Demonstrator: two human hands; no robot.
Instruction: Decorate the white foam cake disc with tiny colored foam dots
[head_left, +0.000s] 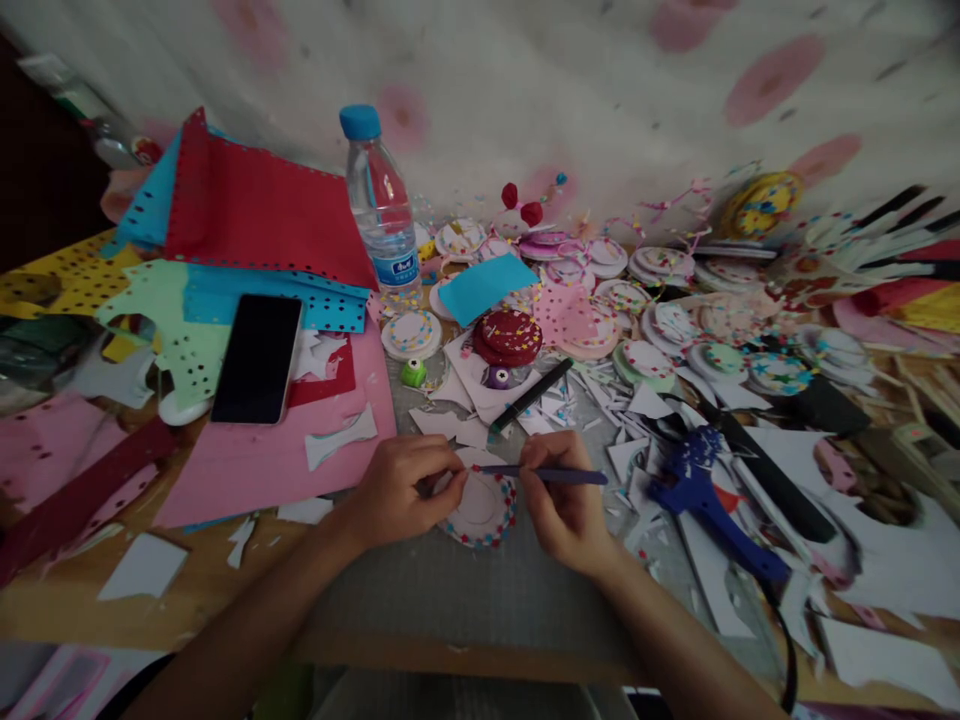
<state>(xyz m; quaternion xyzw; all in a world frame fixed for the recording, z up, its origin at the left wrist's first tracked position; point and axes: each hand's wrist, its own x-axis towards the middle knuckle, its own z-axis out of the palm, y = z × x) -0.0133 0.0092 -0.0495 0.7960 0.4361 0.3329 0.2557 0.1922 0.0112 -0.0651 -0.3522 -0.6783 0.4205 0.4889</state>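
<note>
A round white disc (478, 503) lies on the grey mat in front of me, with small red and blue pieces along its rim. The fingers of my left hand (411, 487) are pinched together at the disc's upper left edge. In my right hand (564, 505) is a slim purple pair of tweezers (574, 476), held nearly level between thumb and fingers. Its thin tip points left and reaches the disc's top edge, close to my left fingertips. A dark marker pen (531, 396) lies just beyond, among white scraps.
Beyond the hands stand a water bottle (382, 205) and many decorated discs, one stack dark red (507, 337). To the left, a phone (257, 358) rests on coloured foam sheets (270, 205). A blue glue gun (712, 510) with a cord and white offcuts lie on the right.
</note>
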